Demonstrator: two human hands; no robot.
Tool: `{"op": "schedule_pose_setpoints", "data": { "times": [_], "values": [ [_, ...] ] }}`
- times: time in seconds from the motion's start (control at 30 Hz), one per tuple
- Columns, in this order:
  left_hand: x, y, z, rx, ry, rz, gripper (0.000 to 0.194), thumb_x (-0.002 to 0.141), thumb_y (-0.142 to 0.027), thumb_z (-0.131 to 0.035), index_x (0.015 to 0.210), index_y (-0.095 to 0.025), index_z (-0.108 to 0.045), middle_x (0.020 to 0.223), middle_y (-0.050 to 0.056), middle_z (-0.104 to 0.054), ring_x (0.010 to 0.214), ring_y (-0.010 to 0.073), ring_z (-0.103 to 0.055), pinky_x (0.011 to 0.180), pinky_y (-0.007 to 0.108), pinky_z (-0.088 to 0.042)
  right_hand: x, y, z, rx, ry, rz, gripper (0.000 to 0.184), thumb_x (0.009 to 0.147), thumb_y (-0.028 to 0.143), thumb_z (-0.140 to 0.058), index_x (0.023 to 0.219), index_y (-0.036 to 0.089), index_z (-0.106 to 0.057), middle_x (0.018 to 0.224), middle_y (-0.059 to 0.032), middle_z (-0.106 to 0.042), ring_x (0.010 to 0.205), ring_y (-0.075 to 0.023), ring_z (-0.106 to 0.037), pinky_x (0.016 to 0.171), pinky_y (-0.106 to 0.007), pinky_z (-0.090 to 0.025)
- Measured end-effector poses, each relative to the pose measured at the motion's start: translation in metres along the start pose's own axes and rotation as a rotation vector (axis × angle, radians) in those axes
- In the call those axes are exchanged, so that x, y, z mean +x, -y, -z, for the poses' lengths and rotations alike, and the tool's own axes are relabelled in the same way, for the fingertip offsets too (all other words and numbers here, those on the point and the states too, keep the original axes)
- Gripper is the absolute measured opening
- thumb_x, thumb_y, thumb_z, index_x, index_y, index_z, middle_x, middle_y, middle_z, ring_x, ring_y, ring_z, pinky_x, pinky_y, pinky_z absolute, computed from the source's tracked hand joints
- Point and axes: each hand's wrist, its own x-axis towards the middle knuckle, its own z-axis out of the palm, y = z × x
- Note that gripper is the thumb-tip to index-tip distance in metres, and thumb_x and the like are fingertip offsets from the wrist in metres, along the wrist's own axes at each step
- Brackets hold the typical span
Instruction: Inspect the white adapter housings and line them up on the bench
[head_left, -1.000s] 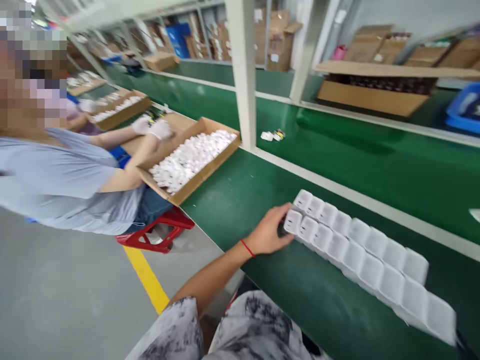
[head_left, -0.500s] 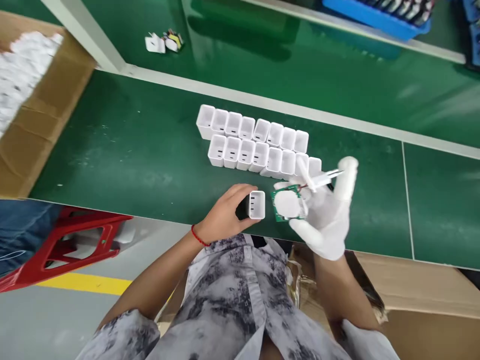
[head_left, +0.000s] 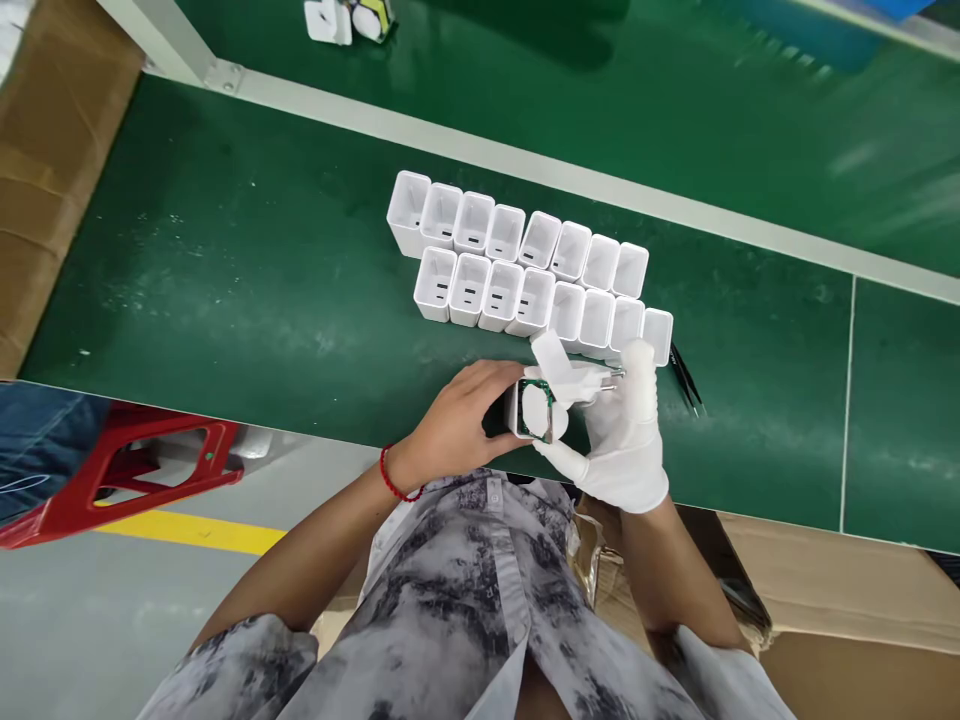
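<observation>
Holding 1 PCB (head_left: 537,411) at 1 case (head_left: 513,412), nr 16 cases (head_left: 529,300).

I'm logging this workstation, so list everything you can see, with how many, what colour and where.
workbench: one, green, across the view
frame bar: one, whitish, across the bench
standing housings: sixteen, white, two rows of eight
held housing: one, white, in left hand
circuit board: one, green and white, in held housing's mouth
plug piece: one, white, metal pins, at right hand
tweezers: one, black, right of front row
small parts: two, white and white-yellow, top left
carton: one, brown, left edge
cardboard: count unclear, brown, below bench
stool: one, red, lower left
floor line: one, yellow, lower left
left hand: one, bare, red bracelet, centre
right hand: one, white-gloved, centre right
</observation>
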Motion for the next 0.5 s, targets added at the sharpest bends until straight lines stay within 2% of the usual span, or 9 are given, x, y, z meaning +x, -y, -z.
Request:
{"op": "schedule_pose_setpoints", "data": {
  "times": [0.1,0.17,0.3,0.37,0.5],
  "values": [
    [-0.0001,0.0021,-0.0004,0.017,-0.016,-0.033,0.049,0.086,-0.035,-0.065,0.127,-0.017,-0.048,0.124,0.014,-0.064,0.113,0.0286,-0.061,0.095,0.043,-0.052,-0.0021,-0.0009,0.0002,-0.015,0.009,0.015,0.103,0.082,0.008,-0.066,0.157,0.037,-0.002,0.119,-0.004,-0.061,0.115,-0.0206,-0.061,0.112,-0.053,-0.041],
    [-0.0001,0.003,-0.0009,0.026,-0.028,-0.048,0.048,0.085,-0.034,-0.066,0.127,-0.016,-0.048,0.122,0.014,-0.064,0.111,0.0283,-0.061,0.094,0.042,-0.052,-0.0021,0.0,-0.0003,-0.019,-0.007,0.003,0.103,0.081,0.004,-0.065,0.157,0.035,-0.004,0.124,-0.0061,-0.059,0.117,-0.0201,-0.059,0.112,-0.051,-0.041],
    [0.0001,0.0026,-0.002,0.03,-0.032,-0.05,0.047,0.085,-0.031,-0.065,0.126,-0.016,-0.048,0.119,0.013,-0.065,0.107,0.0276,-0.061,0.091,0.041,-0.052,0.0005,0.0035,-0.0011,-0.015,-0.018,0.029,0.1,0.082,0.003,-0.063,0.157,0.034,-0.006,0.094,0.0023,-0.061,0.094,-0.0136,-0.065,0.114,-0.049,-0.04],
    [0.0001,0.0024,-0.0022,0.032,-0.016,-0.044,0.048,0.085,-0.031,-0.065,0.127,-0.017,-0.047,0.119,0.013,-0.064,0.107,0.0276,-0.061,0.09,0.04,-0.051,0.0009,0.0046,-0.0012,-0.024,-0.037,-0.003,0.1,0.083,0.005,-0.065,0.157,0.036,-0.006,0.091,0.002,-0.061,0.093,-0.0157,-0.066,0.11,-0.048,-0.045],
    [-0.0001,0.0032,-0.0023,0.026,-0.003,-0.04,0.049,0.085,-0.029,-0.066,0.129,-0.018,-0.047,0.12,0.013,-0.063,0.108,0.0274,-0.06,0.092,0.041,-0.05,-0.001,0.0053,-0.0014,-0.051,-0.076,-0.023,0.098,0.083,0.009,-0.067,0.157,0.035,-0.008,0.099,-0.0027,-0.064,0.101,-0.0192,-0.066,0.097,-0.04,-0.057]
  ]
}}
